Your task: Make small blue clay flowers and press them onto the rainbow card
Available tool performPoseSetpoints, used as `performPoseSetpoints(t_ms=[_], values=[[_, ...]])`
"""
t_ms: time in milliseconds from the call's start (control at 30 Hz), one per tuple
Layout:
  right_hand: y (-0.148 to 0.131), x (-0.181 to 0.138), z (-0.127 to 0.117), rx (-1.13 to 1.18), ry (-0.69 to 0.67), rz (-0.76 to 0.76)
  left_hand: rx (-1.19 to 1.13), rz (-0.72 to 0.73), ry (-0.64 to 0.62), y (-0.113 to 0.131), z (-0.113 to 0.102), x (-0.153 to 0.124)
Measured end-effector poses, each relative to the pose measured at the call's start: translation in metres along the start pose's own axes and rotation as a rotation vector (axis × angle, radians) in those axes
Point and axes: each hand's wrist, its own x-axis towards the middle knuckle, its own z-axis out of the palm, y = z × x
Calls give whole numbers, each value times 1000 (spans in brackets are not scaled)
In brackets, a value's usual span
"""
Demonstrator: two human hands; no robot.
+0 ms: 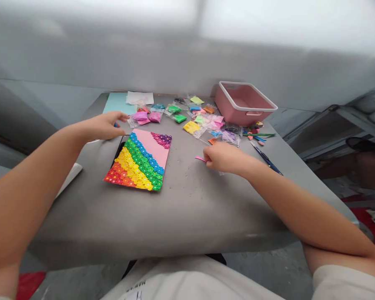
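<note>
A pink board (140, 158) covered in diagonal rows of red, orange, yellow, green, blue and purple flower pieces lies on the grey table (187, 208). My left hand (104, 125) rests flat beside the board's upper left corner, fingers stretched toward small bags. My right hand (223, 157) is curled to the right of the board, pinching a thin pink strip (200, 158) that pokes out from its fingers.
Several small plastic bags of coloured pieces (190, 118) are scattered at the back of the table. A pink plastic bin (244, 103) stands at the back right. A blue pen-like tool (265, 158) lies by my right wrist. Light blue paper (115, 103) sits back left.
</note>
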Motion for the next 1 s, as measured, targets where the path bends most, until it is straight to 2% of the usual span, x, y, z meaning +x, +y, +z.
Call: performPoseSetpoints(t_ms=[33, 67, 100, 200, 267, 367, 467, 533, 633, 700, 833, 1000], values=[[1, -2, 0, 5, -5, 5, -45, 6, 30, 5, 3, -4], [3, -4, -1, 15, -8, 9, -236, 20, 31, 11, 8, -10], [5, -5, -1, 30, -7, 11, -328, 37, 33, 18, 14, -16], [10, -11, -6, 86, 19, 14, -589, 50, -45, 43, 36, -36], [10, -14, -10, 229, 94, 4, -789, 22, -111, 61, 53, -47], [3, -15, -18, 717, 172, -67, -1019, 2, -181, 83, 76, -57], [-10, -13, -23, 1293, 78, -149, -1095, 26, -174, 94, 95, -60], [-18, -12, -22, 1557, 61, -173, -1120, 26, -152, 96, 104, -61], [-25, -10, -15, 1820, 152, -187, -1157, 4, -105, 93, 111, -65], [-27, -9, -6, 1887, 181, -163, -1197, -23, -76, 91, 115, -67], [-28, -9, 14, 1866, 252, -106, -1236, -55, -82, 86, 122, -70], [-30, -13, 26, 1812, 331, -205, -1150, -25, -92, 82, 125, -72]])
